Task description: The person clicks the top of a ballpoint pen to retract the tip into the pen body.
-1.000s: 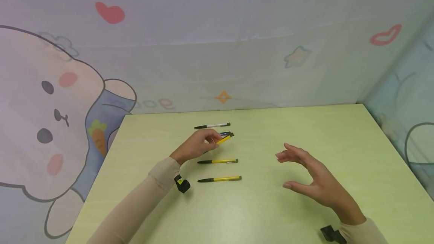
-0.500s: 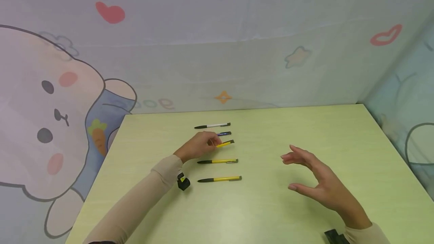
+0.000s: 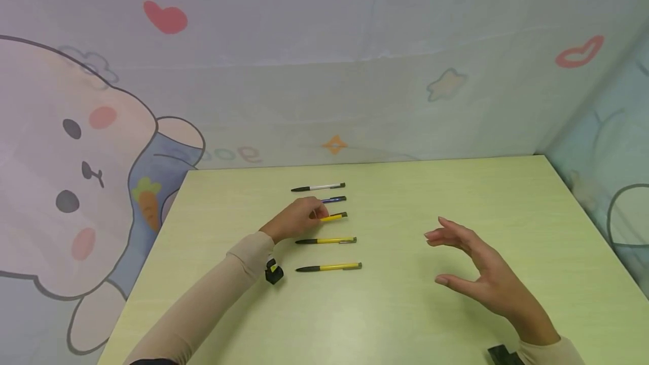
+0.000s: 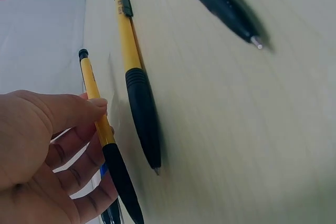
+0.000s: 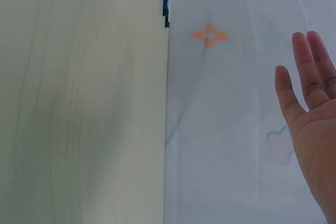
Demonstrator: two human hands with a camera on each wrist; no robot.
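My left hand (image 3: 299, 217) pinches a yellow pen (image 4: 93, 82) between thumb and fingers around its barrel; its black grip (image 4: 122, 182) points down past the fingers in the left wrist view. Just beyond it on the table lies a blue pen (image 3: 336, 199), partly hidden by the hand, and farther back a white pen (image 3: 319, 187). On the near side lie two more yellow pens, one close by (image 3: 329, 240) and another yellow pen (image 3: 332, 267) nearer the front. Off to the right, my right hand (image 3: 481, 269) hovers over the table with fingers spread and nothing in it.
The pale wooden table (image 3: 405, 320) ends at a printed cloth backdrop (image 3: 284, 72) along its far edge. A second printed cloth (image 3: 618, 128) hangs at the right side. Black wrist cameras sit by the left cuff (image 3: 274, 272) and right cuff (image 3: 502, 354).
My left hand has brought the pinched yellow pen slightly toward me, down and more level, into line between the blue pen and the other yellow ones. My right hand has drifted slightly right.
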